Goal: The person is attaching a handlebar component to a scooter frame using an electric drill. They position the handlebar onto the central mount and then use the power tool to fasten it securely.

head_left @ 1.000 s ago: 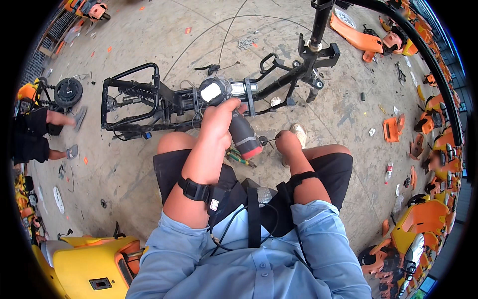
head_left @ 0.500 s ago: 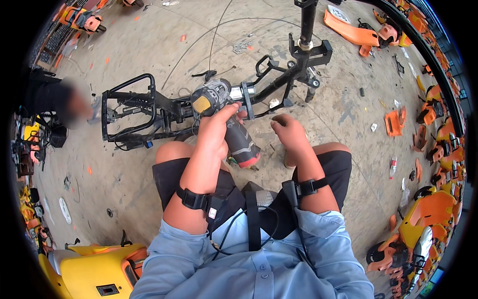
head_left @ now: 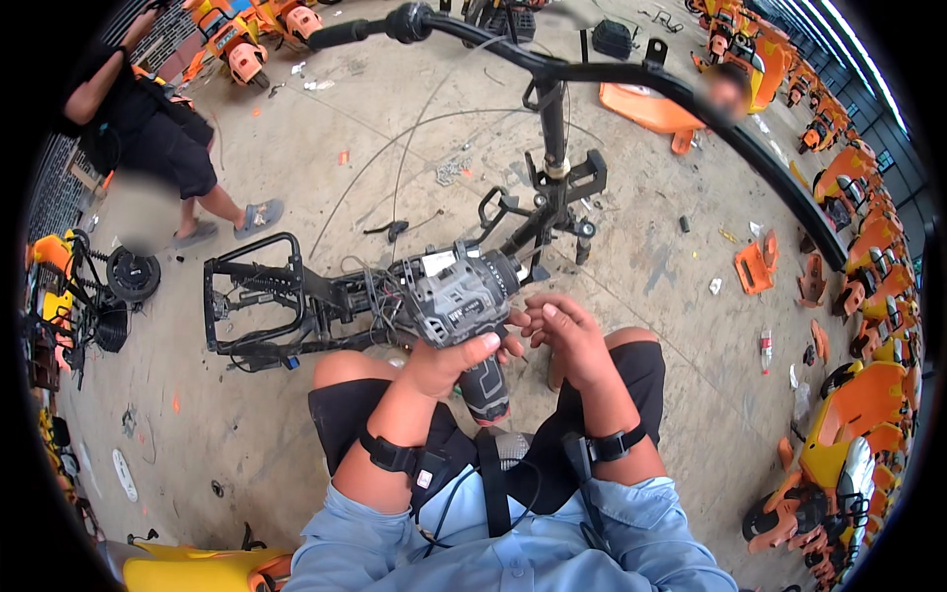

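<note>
My left hand (head_left: pixel 449 363) is wrapped round the handle of a grey and black cordless drill (head_left: pixel 459 296). The drill's body sits above my thumb, its nose leaning up to the right toward a black frame, and its handle hangs down between my knees. Close beside the nose, my right hand (head_left: pixel 572 340) has its fingers curled in near the thumb; whether anything small is pinched there is hidden. Beyond both hands lies a bare black scooter frame (head_left: pixel 326 296) with loose wires, partly covered by the drill. Its steering column (head_left: pixel 554 128) stands upright, topped by a long black handlebar (head_left: pixel 473 37).
A person (head_left: pixel 168 138) in dark shorts stands at the far left. Orange and yellow scooters (head_left: pixel 873 296) line the right side. Orange panels (head_left: pixel 755 264), a bottle (head_left: pixel 765 350) and thin cables litter the concrete floor. A yellow body shell (head_left: pixel 187 572) lies at lower left.
My left hand has turned the drill so its nose points up to the right. My right hand has come nearer to it. The view has tilted up, bringing in the handlebar and the standing person.
</note>
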Motion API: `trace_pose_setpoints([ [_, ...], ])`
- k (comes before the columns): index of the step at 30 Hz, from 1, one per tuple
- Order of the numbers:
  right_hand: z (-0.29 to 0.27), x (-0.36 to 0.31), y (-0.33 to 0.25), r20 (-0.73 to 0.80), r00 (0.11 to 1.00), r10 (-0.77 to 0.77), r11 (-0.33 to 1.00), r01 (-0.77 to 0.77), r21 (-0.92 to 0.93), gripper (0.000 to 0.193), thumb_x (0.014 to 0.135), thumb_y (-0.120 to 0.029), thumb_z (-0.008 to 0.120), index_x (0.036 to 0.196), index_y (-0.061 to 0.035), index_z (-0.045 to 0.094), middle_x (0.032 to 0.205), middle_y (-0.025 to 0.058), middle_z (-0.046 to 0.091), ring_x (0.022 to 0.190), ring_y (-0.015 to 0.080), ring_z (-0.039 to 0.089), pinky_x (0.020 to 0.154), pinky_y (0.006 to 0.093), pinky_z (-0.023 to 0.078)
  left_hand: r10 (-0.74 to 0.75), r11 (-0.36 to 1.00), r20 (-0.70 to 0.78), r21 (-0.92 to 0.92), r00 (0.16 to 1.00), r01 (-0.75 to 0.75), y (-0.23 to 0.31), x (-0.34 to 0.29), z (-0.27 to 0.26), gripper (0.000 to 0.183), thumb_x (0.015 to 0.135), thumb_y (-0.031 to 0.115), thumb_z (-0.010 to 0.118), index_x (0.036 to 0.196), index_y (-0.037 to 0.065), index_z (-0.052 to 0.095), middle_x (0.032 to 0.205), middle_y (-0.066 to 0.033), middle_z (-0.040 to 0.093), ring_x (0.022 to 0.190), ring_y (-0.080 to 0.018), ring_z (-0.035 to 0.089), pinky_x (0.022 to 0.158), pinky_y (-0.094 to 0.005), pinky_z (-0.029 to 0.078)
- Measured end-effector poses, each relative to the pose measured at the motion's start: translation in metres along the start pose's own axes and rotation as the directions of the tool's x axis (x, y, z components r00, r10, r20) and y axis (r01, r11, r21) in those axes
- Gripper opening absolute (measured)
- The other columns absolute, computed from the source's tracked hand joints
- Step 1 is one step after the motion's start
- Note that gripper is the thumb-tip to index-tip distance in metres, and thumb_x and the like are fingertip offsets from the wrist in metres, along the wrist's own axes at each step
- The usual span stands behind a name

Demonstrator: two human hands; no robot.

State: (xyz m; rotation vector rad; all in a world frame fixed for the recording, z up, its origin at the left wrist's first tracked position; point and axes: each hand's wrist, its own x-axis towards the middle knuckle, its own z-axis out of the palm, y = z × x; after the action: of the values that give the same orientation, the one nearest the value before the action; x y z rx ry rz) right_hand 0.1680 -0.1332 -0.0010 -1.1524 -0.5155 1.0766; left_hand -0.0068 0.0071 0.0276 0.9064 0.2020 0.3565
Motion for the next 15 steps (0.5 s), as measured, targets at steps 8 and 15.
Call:
trace_pose_setpoints([
  [8, -0.009, 0.009, 0.038, -0.183, 0.976, 0.12, 0.988, -0.135, -0.071, 0.028, 0.101, -0.021, 0.06, 0.119, -0.0002, 0.064, 0.099, 0.0075, 0.069, 0.087, 0.0159, 0.065, 0.074, 0.0279, 0.049, 0.194, 0.981, -0.13, 0.023, 0.972, -0.192, -0.015, 0.003, 0.004, 0.043, 0.092, 0.015, 0.068, 0.131, 0.002, 0.055, 0.124, -0.0143, 0.065, 0.097, -0.0187, 0.07, 0.084, -0.0329, 0.057],
  [15, -0.007, 0.016, 0.029, -0.174, 0.984, -0.026, 0.98, -0.009, -0.198, 0.021, 0.102, -0.013, 0.059, 0.115, 0.0023, 0.065, 0.097, 0.01, 0.07, 0.083, 0.0148, 0.065, 0.071, 0.0264, 0.05, 0.261, 0.888, -0.191, -0.337, 0.946, -0.313, -0.006, 0.008, -0.006, 0.054, 0.091, 0.02, 0.068, 0.139, 0.003, 0.05, 0.124, -0.0145, 0.065, 0.091, -0.0188, 0.07, 0.079, -0.0323, 0.056],
])
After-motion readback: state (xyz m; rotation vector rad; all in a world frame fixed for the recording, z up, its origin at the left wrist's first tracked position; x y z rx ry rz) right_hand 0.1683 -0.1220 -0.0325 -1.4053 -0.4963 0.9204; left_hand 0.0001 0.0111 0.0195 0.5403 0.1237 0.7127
